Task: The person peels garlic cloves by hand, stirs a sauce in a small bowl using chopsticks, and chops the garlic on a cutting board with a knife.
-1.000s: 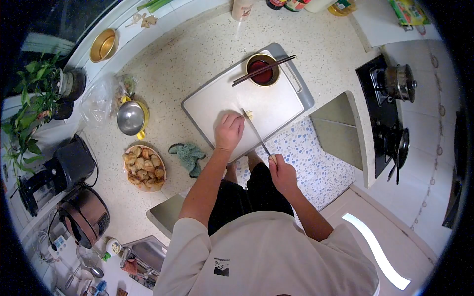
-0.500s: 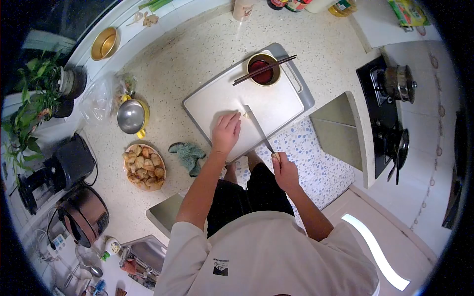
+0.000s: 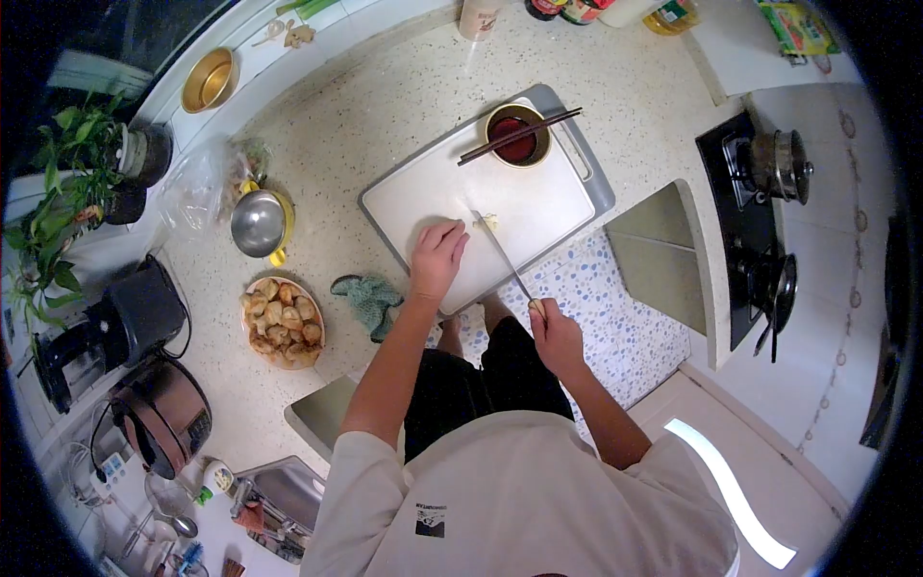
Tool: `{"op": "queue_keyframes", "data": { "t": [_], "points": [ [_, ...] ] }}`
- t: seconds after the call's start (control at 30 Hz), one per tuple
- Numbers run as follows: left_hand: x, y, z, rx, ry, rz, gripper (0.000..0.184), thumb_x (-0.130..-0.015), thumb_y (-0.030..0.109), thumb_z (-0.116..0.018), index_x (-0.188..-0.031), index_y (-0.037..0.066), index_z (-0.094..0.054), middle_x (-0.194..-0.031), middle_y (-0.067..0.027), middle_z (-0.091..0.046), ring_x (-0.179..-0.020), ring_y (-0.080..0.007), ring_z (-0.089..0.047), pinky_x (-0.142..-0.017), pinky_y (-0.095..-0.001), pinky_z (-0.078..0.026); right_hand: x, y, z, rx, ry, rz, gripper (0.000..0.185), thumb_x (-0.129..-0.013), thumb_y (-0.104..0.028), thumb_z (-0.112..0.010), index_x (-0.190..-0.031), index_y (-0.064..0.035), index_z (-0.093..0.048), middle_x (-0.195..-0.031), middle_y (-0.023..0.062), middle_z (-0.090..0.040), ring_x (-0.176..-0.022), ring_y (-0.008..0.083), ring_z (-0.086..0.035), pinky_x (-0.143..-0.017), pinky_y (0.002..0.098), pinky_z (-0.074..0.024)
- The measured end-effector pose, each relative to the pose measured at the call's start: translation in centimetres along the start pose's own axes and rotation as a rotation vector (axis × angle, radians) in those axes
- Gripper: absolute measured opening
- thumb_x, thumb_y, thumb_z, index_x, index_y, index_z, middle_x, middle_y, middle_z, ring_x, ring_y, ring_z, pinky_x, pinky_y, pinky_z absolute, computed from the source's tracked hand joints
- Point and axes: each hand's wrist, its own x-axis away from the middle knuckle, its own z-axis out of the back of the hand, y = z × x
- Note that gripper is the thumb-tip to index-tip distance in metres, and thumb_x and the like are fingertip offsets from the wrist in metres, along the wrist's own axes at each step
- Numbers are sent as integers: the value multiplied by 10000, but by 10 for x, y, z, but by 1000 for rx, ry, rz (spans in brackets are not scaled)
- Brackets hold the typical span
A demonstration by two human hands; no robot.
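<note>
My right hand (image 3: 558,335) is wrapped round the handle of a kitchen knife (image 3: 507,258). Its blade reaches across the near edge of a white cutting board (image 3: 538,197) with a grey border. Small pale-yellow chopped bits (image 3: 491,221) lie on the board along the right side of the blade near its tip. Just left of the tip, my left hand (image 3: 438,258) rests on the board, fingers bent and pressed together; whatever is under the fingertips is hidden. On the board's far right stands a bowl of dark red-brown liquid (image 3: 512,146), with chopsticks (image 3: 481,152) laid across its rim.
Left on the counter are a green cloth (image 3: 371,306), a plate (image 3: 317,356) of browned food pieces, and a yellow-handled metal bowl (image 3: 258,224). Bottles (image 3: 670,17) stand at the back. A stove (image 3: 735,231) with pots is on the right.
The knife blade has turned more edge-on, its tip a little lower. The pale bits now show to the right of the blade. My left hand has barely shifted.
</note>
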Motion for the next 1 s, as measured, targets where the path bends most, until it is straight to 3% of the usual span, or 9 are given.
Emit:
{"op": "queue_keyframes", "data": {
  "t": [0.13,0.33,0.43,1.0],
  "points": [
    [1,2,0,3,16,17,279,-802,117,-809,-1069,55,-753,-1019,-73,-672,-908,-270,-641,-802,-370,-556,3,-4,2,3,24,-5,216,-1033,-286,-546,-1092,-81,-574,-708,210,-652,-659,437,-653,-566,519,-486],
    [-1,7,5,45,9,27,318,-786,97,-802,-1094,51,-741,-1028,-78,-652,-910,-279,-630,-814,-379,-555,3,-2,1,-47,32,46,211,-1033,-280,-545,-1102,-83,-572,-712,212,-653,-662,438,-654,-567,517,-488],
    [-1,4,5,41,9,12,300,-794,75,-786,-1091,48,-746,-1027,-90,-666,-922,-283,-642,-820,-370,-555,1,-4,1,-26,28,25,281,-1029,-364,-539,-1037,-84,-557,-704,233,-651,-668,464,-644,-582,552,-492],
    [0,0,3,40,19,3,173,-807,68,-767,-979,65,-749,-1021,-77,-720,-903,-282,-680,-819,-368,-558,-2,-5,-1,31,-11,29,311,-1034,-404,-512,-1051,-96,-552,-717,221,-648,-681,464,-647,-596,553,-495]
  ]
}}
